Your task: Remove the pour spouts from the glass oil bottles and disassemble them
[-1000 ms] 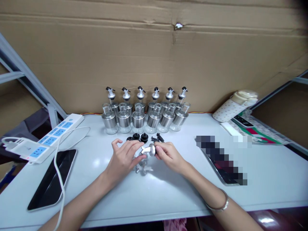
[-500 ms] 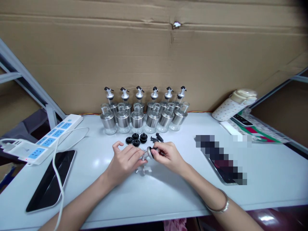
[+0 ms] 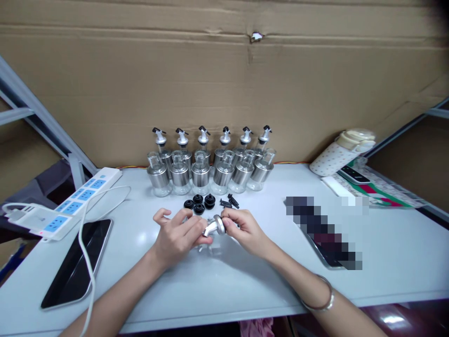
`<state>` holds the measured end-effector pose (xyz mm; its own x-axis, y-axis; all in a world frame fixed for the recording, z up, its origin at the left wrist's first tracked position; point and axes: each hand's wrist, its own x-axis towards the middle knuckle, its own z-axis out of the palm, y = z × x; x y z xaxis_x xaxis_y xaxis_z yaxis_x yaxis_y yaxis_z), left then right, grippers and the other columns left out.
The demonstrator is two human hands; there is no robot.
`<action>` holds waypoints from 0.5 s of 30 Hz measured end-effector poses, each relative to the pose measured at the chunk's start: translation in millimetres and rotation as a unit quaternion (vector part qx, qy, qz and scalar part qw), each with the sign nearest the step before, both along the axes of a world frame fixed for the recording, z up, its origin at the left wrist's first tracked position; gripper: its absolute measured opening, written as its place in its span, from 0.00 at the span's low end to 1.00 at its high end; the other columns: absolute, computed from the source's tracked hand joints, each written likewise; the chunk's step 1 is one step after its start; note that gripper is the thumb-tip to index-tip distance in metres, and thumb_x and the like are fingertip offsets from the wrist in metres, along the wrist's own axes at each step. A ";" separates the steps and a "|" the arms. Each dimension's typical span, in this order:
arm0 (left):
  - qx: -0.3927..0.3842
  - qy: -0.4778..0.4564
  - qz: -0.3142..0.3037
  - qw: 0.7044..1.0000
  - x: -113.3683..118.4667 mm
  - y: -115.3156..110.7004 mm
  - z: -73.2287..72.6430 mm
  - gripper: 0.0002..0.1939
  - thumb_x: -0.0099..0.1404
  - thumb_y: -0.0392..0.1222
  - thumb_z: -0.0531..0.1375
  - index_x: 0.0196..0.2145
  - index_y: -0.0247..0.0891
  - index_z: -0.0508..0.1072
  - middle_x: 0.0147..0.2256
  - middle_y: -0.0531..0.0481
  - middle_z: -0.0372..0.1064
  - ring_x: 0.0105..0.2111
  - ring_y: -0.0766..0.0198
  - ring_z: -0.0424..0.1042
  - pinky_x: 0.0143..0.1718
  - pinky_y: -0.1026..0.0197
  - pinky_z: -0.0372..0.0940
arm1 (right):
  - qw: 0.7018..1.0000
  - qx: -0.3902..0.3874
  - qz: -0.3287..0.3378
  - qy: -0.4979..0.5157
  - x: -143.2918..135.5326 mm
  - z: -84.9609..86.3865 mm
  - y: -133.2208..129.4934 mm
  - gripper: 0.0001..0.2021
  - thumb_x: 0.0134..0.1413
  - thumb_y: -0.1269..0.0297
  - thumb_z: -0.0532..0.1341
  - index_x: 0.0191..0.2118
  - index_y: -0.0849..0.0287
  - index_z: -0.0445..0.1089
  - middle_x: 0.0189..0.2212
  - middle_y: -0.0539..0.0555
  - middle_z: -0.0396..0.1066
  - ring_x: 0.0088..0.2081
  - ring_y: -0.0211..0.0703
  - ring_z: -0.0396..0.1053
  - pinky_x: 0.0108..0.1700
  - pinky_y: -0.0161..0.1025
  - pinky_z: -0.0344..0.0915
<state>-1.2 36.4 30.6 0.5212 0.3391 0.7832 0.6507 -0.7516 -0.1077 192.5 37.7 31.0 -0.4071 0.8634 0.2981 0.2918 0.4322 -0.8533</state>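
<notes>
Between both hands is a silver pourer top (image 3: pixel 214 226), lying sideways with its round collar to the right. My left hand (image 3: pixel 180 236) pinches its spout end. The fingers of my right hand (image 3: pixel 243 229) are closed at the collar side, around a dark part mostly hidden by them. Below, more silver pieces (image 3: pixel 207 249) lie on the table, partly covered by my left hand. Several black ribbed stoppers (image 3: pixel 199 204) sit just beyond my hands, with small black levers (image 3: pixel 229 201) to their right.
Glass bottles with steel sleeves (image 3: pixel 200 179) stand in two rows; the rear ones carry pourers. At the left are a power strip (image 3: pixel 79 196), a white cable and a black tablet (image 3: pixel 79 262). A dotted flask (image 3: pixel 333 157) and a phone-like device (image 3: pixel 328 260) are at the right.
The silver top has turned, so its spout and collar show more. My left hand has shifted slightly left with its fingers moved; the right hand has barely moved.
</notes>
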 end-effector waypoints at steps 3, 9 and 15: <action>0.007 -0.007 0.015 1.000 0.2 -1.3 0.4 0.26 0.74 0.50 0.40 0.26 0.37 0.66 0.18 0.58 0.68 0.24 0.66 0.65 0.32 0.56 0.41 | 1.000 0.012 -0.007 0.009 -2.3 0.1 -2.3 0.22 0.61 0.49 0.48 0.21 0.58 0.55 0.17 0.46 0.54 0.21 0.33 0.52 0.25 0.32 0.53; -0.127 -0.040 0.000 0.991 1.3 -2.3 5.5 0.26 0.74 0.50 0.38 0.27 0.37 0.66 0.19 0.57 0.69 0.24 0.66 0.64 0.33 0.56 0.41 | 0.995 0.097 -0.020 -0.016 -0.1 0.3 -4.6 0.20 0.64 0.50 0.45 0.28 0.58 0.60 0.22 0.49 0.60 0.24 0.35 0.57 0.27 0.33 0.57; -0.301 -0.066 -0.027 0.951 0.3 -2.6 9.8 0.27 0.73 0.49 0.38 0.23 0.37 0.64 0.21 0.55 0.66 0.25 0.66 0.62 0.34 0.56 0.46 | 0.972 0.229 -0.016 -0.050 2.7 -4.1 0.3 0.13 0.66 0.58 0.45 0.36 0.58 0.62 0.27 0.53 0.64 0.28 0.39 0.62 0.31 0.36 0.62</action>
